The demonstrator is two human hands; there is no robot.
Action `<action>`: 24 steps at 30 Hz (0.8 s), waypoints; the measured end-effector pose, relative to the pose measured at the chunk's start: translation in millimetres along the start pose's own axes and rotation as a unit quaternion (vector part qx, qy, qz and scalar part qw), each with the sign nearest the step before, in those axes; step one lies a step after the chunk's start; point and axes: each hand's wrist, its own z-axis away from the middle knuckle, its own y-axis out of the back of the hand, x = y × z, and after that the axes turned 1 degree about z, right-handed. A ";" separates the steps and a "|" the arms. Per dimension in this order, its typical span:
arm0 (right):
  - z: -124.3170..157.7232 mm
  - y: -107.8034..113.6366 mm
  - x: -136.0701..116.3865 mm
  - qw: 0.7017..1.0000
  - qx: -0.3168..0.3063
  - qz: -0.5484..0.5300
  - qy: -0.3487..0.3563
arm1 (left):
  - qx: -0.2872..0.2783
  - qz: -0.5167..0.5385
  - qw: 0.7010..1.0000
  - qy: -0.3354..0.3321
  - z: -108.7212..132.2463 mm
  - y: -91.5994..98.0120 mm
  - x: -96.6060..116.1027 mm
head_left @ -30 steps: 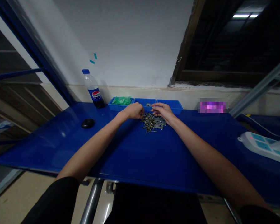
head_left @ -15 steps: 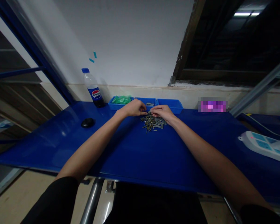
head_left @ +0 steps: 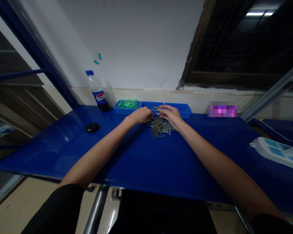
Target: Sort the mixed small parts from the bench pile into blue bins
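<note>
A pile of thin brass-coloured, screw-like pieces [head_left: 156, 128] lies on the blue table with short grey pieces [head_left: 169, 126] mixed in on its right. My left hand [head_left: 142, 115] is at the pile's left back edge, fingers curled together; anything in them is too small to make out. Above the back of the pile, my right hand [head_left: 171, 115] has its fingers stretched toward the middle blue bin [head_left: 148, 104]. A few grey pieces [head_left: 156, 108] show in that bin by the right fingertips.
The left blue bin [head_left: 116, 107] holds green plastic bags [head_left: 128, 103]; the right blue bin [head_left: 185, 112] stands beside the middle one. A cola bottle [head_left: 100, 97], a black round object [head_left: 92, 127] and a white power strip [head_left: 271, 148] are on the table [head_left: 146, 165].
My right hand has moved slightly up toward the middle bin and its fingers have straightened. My left hand has drawn slightly down and away from it, fingers curling in.
</note>
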 end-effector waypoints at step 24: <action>-0.6 6.3 6.4 0.993 -0.078 0.006 -0.083 | 0.139 0.307 0.941 -0.001 4.2 22.9 5.7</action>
